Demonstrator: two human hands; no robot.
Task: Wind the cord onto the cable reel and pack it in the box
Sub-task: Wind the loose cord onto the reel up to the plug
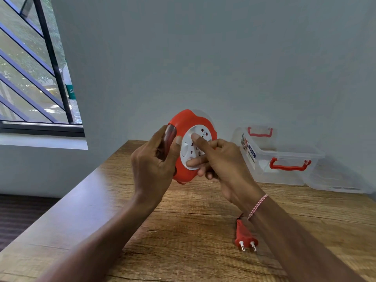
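The red cable reel (186, 121) with a white socket face (188, 148) is held upright above the wooden table (183, 231). My left hand (154, 161) grips its left rim. My right hand (221, 159) rests on the white face, index finger and thumb pressed against it. The red two-pin plug (245, 237) lies on the table under my right forearm, its pins pointing toward me. Only a short piece of red cord shows behind the plug; the rest is hidden by my arm. The clear plastic box (284, 167) with red handles stands open at the back right.
A clear lid (335, 184) lies beside the box at the far right. A grey wall runs behind the table. A barred window (34, 78) is at the left, with the table's left edge dropping to a dark floor.
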